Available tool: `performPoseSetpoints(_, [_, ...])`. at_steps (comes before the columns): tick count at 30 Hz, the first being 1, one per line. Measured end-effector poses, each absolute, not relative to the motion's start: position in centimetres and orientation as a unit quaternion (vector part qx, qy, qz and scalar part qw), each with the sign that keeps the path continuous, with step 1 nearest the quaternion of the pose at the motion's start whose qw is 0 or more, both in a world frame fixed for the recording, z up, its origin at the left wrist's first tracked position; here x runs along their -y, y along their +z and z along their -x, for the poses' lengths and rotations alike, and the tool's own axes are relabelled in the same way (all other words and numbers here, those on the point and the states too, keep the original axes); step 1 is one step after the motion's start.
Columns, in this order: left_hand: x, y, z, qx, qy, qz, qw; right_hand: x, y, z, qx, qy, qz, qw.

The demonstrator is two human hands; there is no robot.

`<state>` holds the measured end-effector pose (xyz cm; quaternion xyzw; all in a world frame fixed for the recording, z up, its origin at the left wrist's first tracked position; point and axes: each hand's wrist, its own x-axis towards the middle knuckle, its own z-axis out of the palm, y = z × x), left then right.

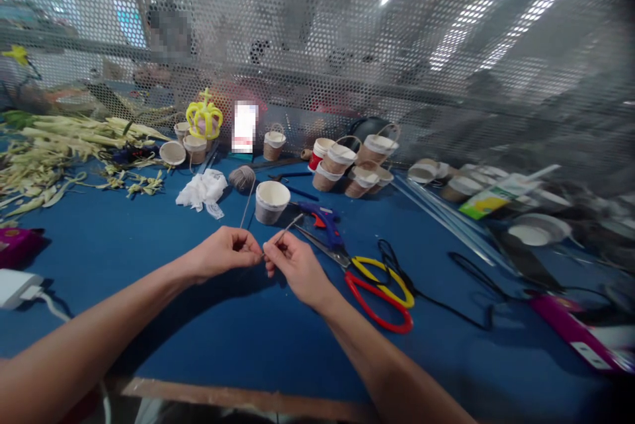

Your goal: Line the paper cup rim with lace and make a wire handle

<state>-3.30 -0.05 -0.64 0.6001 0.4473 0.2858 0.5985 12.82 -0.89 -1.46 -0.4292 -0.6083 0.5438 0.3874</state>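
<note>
Both my hands meet above the blue table, fingers pinched on a thin grey-brown string [247, 204]. My left hand [229, 250] grips it where it comes down from a ball of yarn [242, 177]. Against it, my right hand [292, 262] pinches the string as well, and a twisted end sticks up past the fingers. Just beyond the hands stands a paper cup [272, 202] with a greyish wrapped outside and white inside. To the right lie a blue hot glue gun [323, 219] and scissors [381, 288] with red and yellow handles.
Several wrapped cups with handles [338, 159] stand at the back, near a perforated metal screen [297, 27]. Crumpled white tissue [202, 191] and dried husks [64, 139] lie left. Clear glue sticks [446, 219], black cable [446, 310] and a purple power strip [570, 325] are right.
</note>
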Motion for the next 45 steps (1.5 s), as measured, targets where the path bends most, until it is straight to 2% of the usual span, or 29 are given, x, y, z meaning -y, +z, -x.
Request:
performPoseSetpoints(8, [0.3,-0.8,2.7,-0.470,0.314,-0.605,0.560,1.0,-1.7,-12.9,0.640,0.478,0.464,0.383])
performPoseSetpoints(15, [0.5,-0.8,2.8,-0.477,0.305,-0.627,0.535,1.2,-1.8,-12.9,0.636,0.474,0.470,0.388])
performPoseSetpoints(24, [0.6,-0.2,3.1,-0.445,0.296,-0.605,0.590,1.3,-1.5,-12.8,0.599,0.539,0.435,0.402])
performPoseSetpoints(37, [0.6,-0.6,3.0,-0.440,0.308,-0.579,0.613,1.2,-1.5,-12.8,0.611,0.529,0.434,0.398])
performPoseSetpoints(45, [0.6,-0.5,3.3,-0.418,0.285,-0.586,0.633,1.4,-0.8,-13.1,0.616,0.561,0.403,0.379])
